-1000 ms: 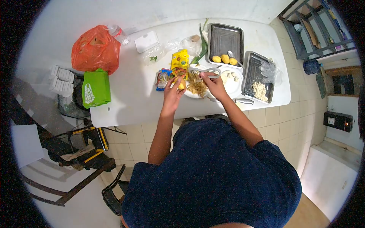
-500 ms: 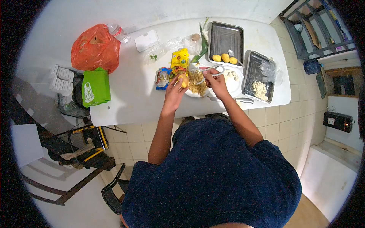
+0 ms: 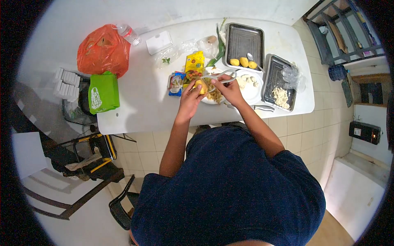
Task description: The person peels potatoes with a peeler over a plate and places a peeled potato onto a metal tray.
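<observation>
My left hand (image 3: pixel 188 103) is closed around a yellow, partly peeled potato (image 3: pixel 201 87) over the near side of the table. In my right hand (image 3: pixel 230 92) is a peeler with a pale looped handle (image 3: pixel 230 74), its head close against the potato; the blade itself is too small to make out. Below both hands, brown potato peelings (image 3: pixel 215 96) lie heaped on a white plate. To the right, another white plate (image 3: pixel 255 99) carries pale round pieces. A knife (image 3: pixel 263 108) rests at its near edge. Several yellow peeled potatoes (image 3: pixel 244 62) sit in the dark baking tray (image 3: pixel 245 41) with a spoon (image 3: pixel 250 57).
A second tray (image 3: pixel 274 65) holds crumbly white food (image 3: pixel 280 97) and clear plastic. Left of my hands stand a yellow packet (image 3: pixel 194 62) and a blue packet (image 3: pixel 176 84). Farther left are an orange bag (image 3: pixel 102 51), a green bag (image 3: pixel 103 93) and a bottle (image 3: pixel 129 35).
My right hand has moved left toward the potato, bringing the peeler up to it. My left hand still holds the potato in nearly the same place.
</observation>
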A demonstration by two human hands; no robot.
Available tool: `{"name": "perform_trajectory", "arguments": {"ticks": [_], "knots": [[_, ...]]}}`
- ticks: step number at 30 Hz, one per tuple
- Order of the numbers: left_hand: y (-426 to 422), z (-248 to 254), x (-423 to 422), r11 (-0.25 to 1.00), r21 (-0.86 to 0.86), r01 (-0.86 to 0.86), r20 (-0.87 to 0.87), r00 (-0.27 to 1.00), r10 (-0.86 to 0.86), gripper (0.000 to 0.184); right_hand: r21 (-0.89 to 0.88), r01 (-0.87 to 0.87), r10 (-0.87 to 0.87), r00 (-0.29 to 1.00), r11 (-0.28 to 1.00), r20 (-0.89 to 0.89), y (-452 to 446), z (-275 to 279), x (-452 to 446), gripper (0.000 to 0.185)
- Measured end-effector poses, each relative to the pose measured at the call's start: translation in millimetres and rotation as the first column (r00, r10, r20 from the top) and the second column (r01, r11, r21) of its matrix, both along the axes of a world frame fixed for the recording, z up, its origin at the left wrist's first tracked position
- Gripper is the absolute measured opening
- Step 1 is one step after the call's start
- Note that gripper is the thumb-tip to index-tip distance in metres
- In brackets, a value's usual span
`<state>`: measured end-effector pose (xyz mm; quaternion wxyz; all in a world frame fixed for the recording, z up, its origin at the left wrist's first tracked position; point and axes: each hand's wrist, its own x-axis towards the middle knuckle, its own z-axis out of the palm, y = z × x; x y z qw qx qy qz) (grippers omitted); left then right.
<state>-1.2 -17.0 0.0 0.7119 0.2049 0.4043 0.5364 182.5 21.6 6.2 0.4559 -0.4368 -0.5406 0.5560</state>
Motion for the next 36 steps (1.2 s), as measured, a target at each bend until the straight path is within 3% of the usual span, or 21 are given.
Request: {"name": "perform_trajectory", "arguments": {"ticks": [2,5,8,14,20,23,29,36], "knots": [[0.6,1.3,0.4,1.000,-0.012,-0.015,-0.003,1.000,0.015,0.040,0.049,0.010,-0.012,0.999,0.999,0.041,-0.4,-5.4,-1.4,0.023],[3.9,4.7,-1.8,1.000,-0.026,-0.010,0.072,0.997,0.012,0.041,-0.163,0.019,-0.039,0.993,0.986,-0.115,-5.0,20.9,-0.9,0.019],[4.7,10.9,-1.6,1.000,-0.019,-0.008,0.088,0.996,0.010,0.041,-0.143,0.001,-0.023,0.988,0.990,-0.151,-4.1,23.2,3.0,0.025],[5.2,7.8,-2.1,0.997,-0.068,-0.026,0.043,0.999,0.029,0.039,0.082,-0.024,0.025,1.000,0.996,-0.008,0.1,4.3,3.6,0.028],[6.3,4.5,1.5,0.983,-0.139,-0.123,0.090,0.987,0.136,0.029,0.025,-0.078,0.076,0.995,0.997,0.069,-12.5,31.3,4.4,0.028],[8.5,5.0,-1.8,0.986,-0.132,-0.105,0.137,0.983,0.123,0.025,0.192,-0.073,0.057,0.995,0.979,0.086,-10.3,15.7,0.8,0.030],[11.5,-5.6,-1.6,0.982,-0.163,-0.095,0.205,0.970,0.128,0.023,0.170,-0.185,0.132,0.951,0.968,0.279,-8.8,30.5,7.6,0.033],[12.0,-6.8,2.7,0.972,-0.200,-0.122,0.207,0.965,0.163,0.027,0.336,-0.206,0.074,0.928,0.919,0.366,-11.7,41.3,7.5,0.033]]}}
